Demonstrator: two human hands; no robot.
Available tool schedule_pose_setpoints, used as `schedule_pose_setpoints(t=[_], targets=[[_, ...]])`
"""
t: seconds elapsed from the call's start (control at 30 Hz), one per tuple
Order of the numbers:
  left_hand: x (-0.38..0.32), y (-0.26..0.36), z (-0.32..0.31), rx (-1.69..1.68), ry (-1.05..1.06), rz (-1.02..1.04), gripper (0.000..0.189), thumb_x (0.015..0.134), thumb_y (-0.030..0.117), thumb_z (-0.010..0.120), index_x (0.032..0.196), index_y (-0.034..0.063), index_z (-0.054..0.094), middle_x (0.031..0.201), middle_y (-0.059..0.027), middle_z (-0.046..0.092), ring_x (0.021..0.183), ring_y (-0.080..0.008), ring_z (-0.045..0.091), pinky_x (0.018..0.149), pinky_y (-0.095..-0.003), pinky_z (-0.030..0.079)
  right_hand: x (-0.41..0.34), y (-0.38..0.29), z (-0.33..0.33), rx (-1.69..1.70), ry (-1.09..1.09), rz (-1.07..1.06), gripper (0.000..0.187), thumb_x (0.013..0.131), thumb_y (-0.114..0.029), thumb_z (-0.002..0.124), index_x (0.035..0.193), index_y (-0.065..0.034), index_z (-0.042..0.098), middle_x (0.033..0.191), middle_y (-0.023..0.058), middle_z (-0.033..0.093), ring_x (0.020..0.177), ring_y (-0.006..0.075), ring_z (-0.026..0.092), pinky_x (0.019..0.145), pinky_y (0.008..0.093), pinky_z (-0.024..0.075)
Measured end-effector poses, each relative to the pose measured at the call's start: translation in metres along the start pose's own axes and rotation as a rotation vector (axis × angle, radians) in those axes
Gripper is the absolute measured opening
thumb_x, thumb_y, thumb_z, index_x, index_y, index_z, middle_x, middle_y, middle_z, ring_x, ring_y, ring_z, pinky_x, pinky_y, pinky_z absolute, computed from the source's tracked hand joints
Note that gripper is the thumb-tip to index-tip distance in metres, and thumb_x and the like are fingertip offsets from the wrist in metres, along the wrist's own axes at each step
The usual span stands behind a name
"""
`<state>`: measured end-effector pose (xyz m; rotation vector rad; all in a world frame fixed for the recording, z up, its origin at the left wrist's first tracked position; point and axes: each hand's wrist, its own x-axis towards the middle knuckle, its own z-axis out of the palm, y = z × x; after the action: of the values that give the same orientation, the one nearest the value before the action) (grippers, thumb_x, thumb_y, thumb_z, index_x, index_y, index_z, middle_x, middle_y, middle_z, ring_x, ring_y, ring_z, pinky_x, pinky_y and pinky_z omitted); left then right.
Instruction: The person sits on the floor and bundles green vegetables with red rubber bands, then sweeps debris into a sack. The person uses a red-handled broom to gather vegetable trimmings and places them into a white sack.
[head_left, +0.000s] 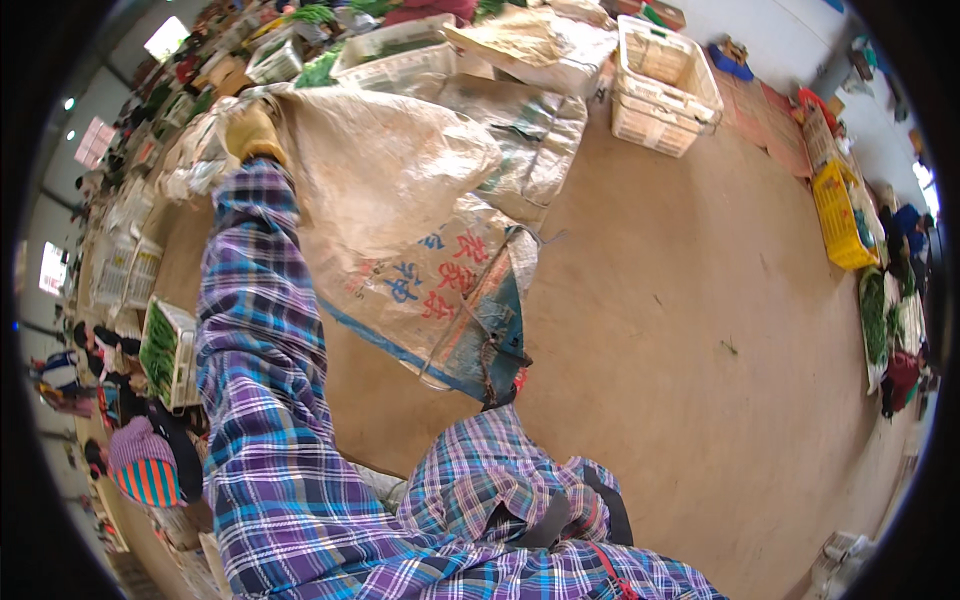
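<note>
My left arm, in a plaid sleeve, stretches forward. My left hand (255, 135), in a yellowish glove, grips the gathered upper edge of a large woven plastic sack (390, 165). The sack hangs and spreads to the right of my arm, creased and stained. Its lower part bears red and blue writing and ends in a blue band (499, 330) with a cord (489, 371) on it. My right hand is out of view; bunched plaid cloth (495, 465) with dark straps lies below the sack.
Stacked white plastic crates (664, 112) stand ahead on the brown floor (660, 322). More sacks (540, 45) lie beside them. A crate of green vegetables (166, 352) is at left, near a person in a striped hat (146, 476). A yellow crate (840, 217) stands at right, with people beyond.
</note>
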<state>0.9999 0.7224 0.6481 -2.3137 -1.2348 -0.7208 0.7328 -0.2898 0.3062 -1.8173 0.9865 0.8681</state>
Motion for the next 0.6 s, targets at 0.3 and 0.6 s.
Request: schedule_pose_setpoints(t=[0.3,0.6], targets=[[0.07,0.119,0.046,-0.443,0.222,0.219,0.032,0.098,0.018,0.042,0.119,0.0063,0.064,0.113,-0.0141,0.066,0.105,-0.0247,0.061,0.092,-0.0325,0.048,-0.126,0.118,0.031,-0.006,0.05,0.18,0.03,0.084,-0.021,0.066,0.11,-0.0085,0.067,0.069,0.0092,0.064,0.059,0.0193,0.064,0.05,0.0333,0.0484],[-0.21,0.172,0.227,0.22,-0.618,1.091,0.053,0.08,0.045,0.061,0.121,0.0116,0.064,0.119,-0.0073,0.066,0.115,-0.0202,0.059,0.096,-0.0393,0.047,-0.25,0.125,0.186,0.591,0.27,0.403,0.039,0.088,-0.016,0.056,0.126,-0.0073,0.059,0.077,0.0072,0.063,0.052,0.016,0.061,0.043,0.0268,0.0469]])
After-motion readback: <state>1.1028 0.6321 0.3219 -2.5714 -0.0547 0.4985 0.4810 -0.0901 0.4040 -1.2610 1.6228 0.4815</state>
